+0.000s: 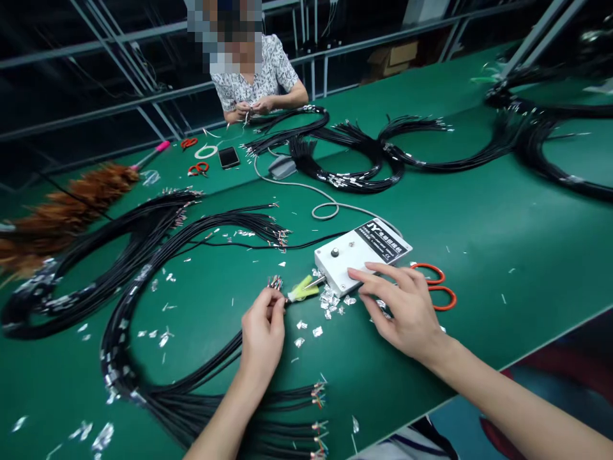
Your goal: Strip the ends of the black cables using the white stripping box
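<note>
My left hand is closed in a pinch on the end of a black cable, close to a yellow-green forked tip. That tip sits on the metal shaft of a small white wire-twisting machine with a black label and a knob. Whether the cable's wires are inside the tip I cannot tell. My right hand has its fingers apart, the fingertips resting on the machine's top and near edge. Behind that hand lie orange-handled scissors, partly covered. Foil scraps are scattered below the tip.
Coiled black cable bundles with stripped coloured ends spread over the left of the green table; more bundles lie behind. A grey cord joins a grey pedal-like block. Opposite, a person handles something small near a phone.
</note>
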Tool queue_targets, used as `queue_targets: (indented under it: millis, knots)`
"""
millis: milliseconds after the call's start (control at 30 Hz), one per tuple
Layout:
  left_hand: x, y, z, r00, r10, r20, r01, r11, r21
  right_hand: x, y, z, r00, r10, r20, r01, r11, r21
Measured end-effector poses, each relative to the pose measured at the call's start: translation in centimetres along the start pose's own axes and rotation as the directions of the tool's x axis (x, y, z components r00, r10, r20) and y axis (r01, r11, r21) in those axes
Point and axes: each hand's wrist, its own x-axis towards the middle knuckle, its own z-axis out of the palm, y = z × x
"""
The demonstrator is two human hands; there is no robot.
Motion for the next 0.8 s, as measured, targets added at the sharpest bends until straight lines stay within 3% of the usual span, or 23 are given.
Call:
queue_targets:
  millis: [233,333,400,467,533,600,667,733,800]
  knots:
    - [-1.3,-0.2,-1.1,0.999,-0.048,-0.001,0.048,0.999,-0.018,0.3,0.3,0.1,0.999,-0.016,-0.038,0.015,1.0,-0.017]
    - [-2.9,0.3,-1.5,0.998,-0.057,0.04,0.059,0.998,-0.038,0.4,-0.6,-0.3,0.999,-0.021,-0.044,0.023,0.998,0.056]
    - [-4.6,0.5,-1.6,0.995,-0.006,0.1,0.003,0.999,0.033,0.2,-1.7,-0.2,0.999,-0.047,-0.024,0.05,0.986,0.157]
    - [-6.7,0.6,-1.8,0.973,0.083,0.214,-0.114,0.984,0.138,-0.2,-3.0,0.1,0.996,-0.076,0.055,0.055,0.951,0.303]
    - [-8.5,0.5,-2.1,0.924,0.147,0.353,-0.22,0.959,0.178,-0.8,-4.3,0.6,0.982,-0.075,0.173,-0.013,0.888,0.46]
    - [-9.6,0.5,-2.7,0.871,0.123,0.475,-0.236,0.954,0.187,-1.2,-5.4,1.0,0.955,-0.049,0.293,-0.136,0.805,0.577]
    - [-9.3,0.5,-3.5,0.85,0.035,0.526,-0.166,0.965,0.205,-1.6,-6.3,1.3,0.922,-0.033,0.387,-0.243,0.729,0.64]
    - [-7.6,0.6,-4.1,0.894,-0.003,0.448,-0.114,0.966,0.234,-1.8,-6.9,1.4,0.886,-0.047,0.462,-0.308,0.684,0.661]
    - [-5.1,0.4,-4.1,0.965,0.112,0.237,-0.188,0.926,0.328,-2.0,-7.4,1.4,0.858,-0.067,0.51,-0.342,0.666,0.663]
